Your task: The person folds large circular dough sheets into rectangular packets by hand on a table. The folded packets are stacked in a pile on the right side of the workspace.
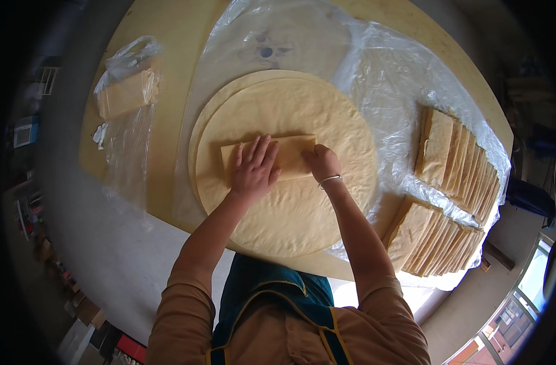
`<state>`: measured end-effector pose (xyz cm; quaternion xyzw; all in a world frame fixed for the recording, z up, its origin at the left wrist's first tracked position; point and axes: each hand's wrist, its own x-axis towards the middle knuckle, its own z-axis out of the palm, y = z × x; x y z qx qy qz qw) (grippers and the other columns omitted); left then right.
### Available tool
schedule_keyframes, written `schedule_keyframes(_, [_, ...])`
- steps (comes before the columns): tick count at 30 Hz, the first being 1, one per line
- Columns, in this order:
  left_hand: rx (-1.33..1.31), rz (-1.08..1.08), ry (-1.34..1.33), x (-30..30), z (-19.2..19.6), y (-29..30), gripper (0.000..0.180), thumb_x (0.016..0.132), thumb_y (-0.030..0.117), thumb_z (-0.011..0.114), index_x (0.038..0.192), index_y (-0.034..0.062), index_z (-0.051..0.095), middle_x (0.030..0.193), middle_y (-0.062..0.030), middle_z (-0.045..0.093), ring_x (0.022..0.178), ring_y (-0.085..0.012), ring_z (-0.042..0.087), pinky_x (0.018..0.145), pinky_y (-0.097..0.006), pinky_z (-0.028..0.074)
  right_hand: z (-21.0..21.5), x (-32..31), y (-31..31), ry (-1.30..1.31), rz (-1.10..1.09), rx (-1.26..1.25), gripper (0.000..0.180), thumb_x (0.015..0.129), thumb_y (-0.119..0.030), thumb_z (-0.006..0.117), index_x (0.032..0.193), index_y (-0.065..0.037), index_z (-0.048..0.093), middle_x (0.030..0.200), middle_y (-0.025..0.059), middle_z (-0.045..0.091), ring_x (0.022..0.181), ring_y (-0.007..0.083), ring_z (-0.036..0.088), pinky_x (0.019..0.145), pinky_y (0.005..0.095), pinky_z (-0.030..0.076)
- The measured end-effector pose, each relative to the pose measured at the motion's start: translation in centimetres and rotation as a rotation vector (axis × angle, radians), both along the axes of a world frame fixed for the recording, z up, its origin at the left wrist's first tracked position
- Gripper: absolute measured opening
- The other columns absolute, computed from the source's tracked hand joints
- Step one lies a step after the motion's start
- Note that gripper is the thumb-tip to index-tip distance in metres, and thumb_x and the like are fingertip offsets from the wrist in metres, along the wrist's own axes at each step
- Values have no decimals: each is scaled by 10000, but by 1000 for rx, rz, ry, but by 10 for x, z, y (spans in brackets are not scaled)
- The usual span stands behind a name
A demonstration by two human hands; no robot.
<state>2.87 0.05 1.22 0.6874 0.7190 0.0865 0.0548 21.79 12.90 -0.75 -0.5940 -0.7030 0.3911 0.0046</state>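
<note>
A stack of large, round, thin tan sheets lies on the table in front of me. On top of it rests a sheet folded into a long rectangle. My left hand is laid flat on the left half of this folded sheet, fingers spread and pointing away from me. With fingers curled in, my right hand grips the folded sheet's right end. A metal bangle circles the right wrist.
Two rows of folded tan sheets, one farther and one nearer, overlap on clear plastic film at the right. At the far left, a plastic bag holds more folded sheets. The table's near edge runs close to my apron.
</note>
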Motion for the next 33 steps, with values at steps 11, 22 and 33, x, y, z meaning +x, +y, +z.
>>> schedule_keyframes(11, [93, 24, 104, 0, -26, -9, 760, 913, 516, 639, 1583, 216, 443, 1714, -66, 271, 1594, -245, 197, 1254, -609, 112, 11, -6, -4, -4, 508, 625, 849, 903, -404, 734, 1614, -130, 357, 1700, 61, 320, 1564, 253, 309, 1266, 534, 216])
schedule_keyframes(22, [-64, 188, -115, -24, -16, -26, 933, 871, 467, 750, 1619, 101, 329, 1698, -230, 225, 1571, -407, 214, 1266, -566, 166, -4, -19, 8, -61, 489, 466, 425, 891, -341, 742, 1264, -146, 682, 1312, 55, 612, 1267, 261, 548, 1133, 462, 384])
schedule_keyframes(33, [-205, 906, -1780, 109, 94, -32, 629, 1023, 304, 672, 1499, 107, 311, 1301, -125, 576, 1128, -228, 635, 889, -404, 566, 69, 44, -53, 186, 120, 201, 165, 846, -151, 658, 1002, -98, 638, 1006, 103, 660, 982, 297, 669, 728, 433, 548])
